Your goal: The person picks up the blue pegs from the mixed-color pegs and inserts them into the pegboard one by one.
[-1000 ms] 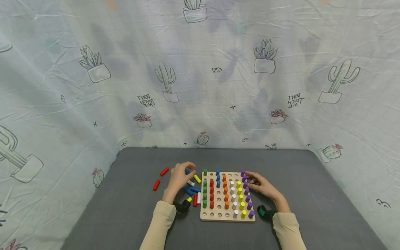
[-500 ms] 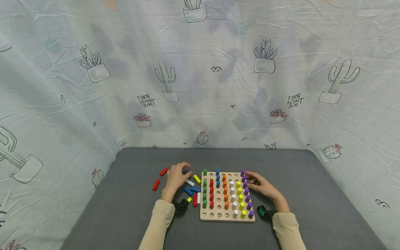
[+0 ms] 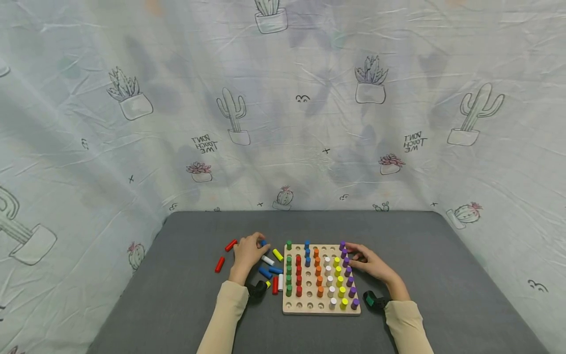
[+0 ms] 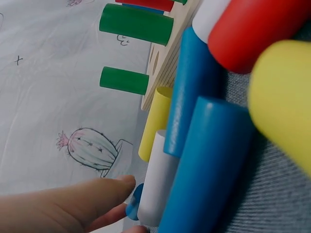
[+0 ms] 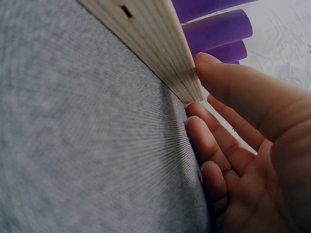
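- Blue peg [image 3: 264, 243], off the board's [image 3: 305, 311] left edge, seems unlifted.
- Left hand [image 3: 248, 251] shifts leftward to it; pinching, I cannot tell.
- Right hand [image 3: 373, 264], fingers relaxed, touches right edge.

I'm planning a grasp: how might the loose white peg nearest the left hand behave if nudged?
The white peg would probably roll, being cylindrical and lying on its side. A nearby blue peg might stop it. Its straight, smooth sides suggest it's stiff, perhaps slippery.
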A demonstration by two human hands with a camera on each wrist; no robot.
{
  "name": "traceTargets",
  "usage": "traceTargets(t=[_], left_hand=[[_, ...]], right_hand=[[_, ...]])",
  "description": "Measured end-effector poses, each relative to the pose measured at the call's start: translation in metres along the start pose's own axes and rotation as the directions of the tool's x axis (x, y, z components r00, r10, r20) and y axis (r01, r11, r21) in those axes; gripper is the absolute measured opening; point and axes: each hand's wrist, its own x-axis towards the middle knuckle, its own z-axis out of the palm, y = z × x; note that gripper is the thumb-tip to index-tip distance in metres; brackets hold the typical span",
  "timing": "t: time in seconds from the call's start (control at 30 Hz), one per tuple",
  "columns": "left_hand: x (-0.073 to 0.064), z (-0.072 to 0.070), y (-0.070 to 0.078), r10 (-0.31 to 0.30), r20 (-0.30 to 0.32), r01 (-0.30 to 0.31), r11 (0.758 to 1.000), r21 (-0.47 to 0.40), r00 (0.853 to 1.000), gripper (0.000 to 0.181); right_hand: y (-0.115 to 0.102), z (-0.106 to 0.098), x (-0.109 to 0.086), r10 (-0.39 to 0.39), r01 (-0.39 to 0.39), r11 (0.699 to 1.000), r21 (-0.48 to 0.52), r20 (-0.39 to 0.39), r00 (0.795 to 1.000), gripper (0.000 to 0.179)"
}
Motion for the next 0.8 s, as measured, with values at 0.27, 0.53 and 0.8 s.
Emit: traceTargets(t=[0.27,0.53,0.8], left_hand=[[0.001,-0.001,0.003,-0.008,0.005,0.008,1.0,0.017,1.0,0.026],[0.001,-0.005,0.005,0.005,-0.017,-0.005,1.0,-0.005,1.0,0.023],[0.001,-0.004,0.002,-0.013,-0.005,0.013,0.999,-0.04,1.0,0.021]], right_hand=[[-0.034,-0.003,-0.005,0.003,-0.003,1.0,0.02,0.01,1.0,0.048],[-0.038,-0.004,-0.005,0.019,-0.02,1.0,0.012,0.013,1.0,0.048],[-0.025,-0.002,-0.004,0.009,-0.009,1.0,0.008,0.005,1.0,0.048]])
